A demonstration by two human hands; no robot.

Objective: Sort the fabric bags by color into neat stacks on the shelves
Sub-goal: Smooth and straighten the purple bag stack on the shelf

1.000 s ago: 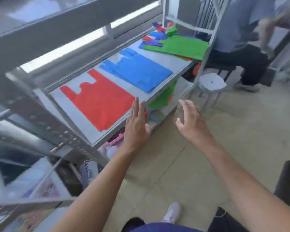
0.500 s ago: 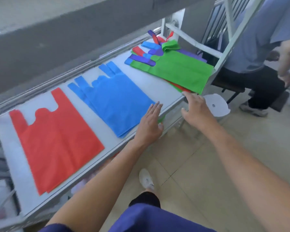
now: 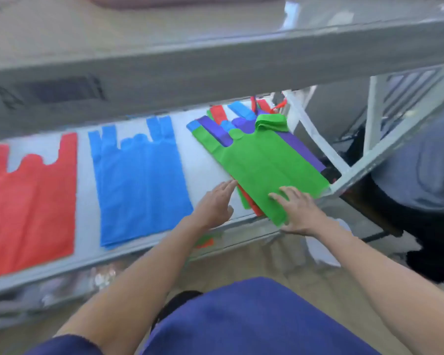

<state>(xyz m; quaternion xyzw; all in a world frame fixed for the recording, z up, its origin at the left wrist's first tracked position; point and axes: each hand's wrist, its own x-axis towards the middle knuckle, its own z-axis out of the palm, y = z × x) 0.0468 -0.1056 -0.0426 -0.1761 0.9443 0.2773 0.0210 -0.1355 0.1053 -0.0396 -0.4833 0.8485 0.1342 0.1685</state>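
Head view showed both hands had left the shelf's front lip, where they were half a second before, and reached the unsorted pile at the right end of the shelf. The right hand lay with fingers spread flat on the near corner of the green bag; I couldn't tell whether its thumb pinched from below. The left hand, fingers straight, pointed at the pile's edge. The red stack and blue stack lay flat; green looked next.
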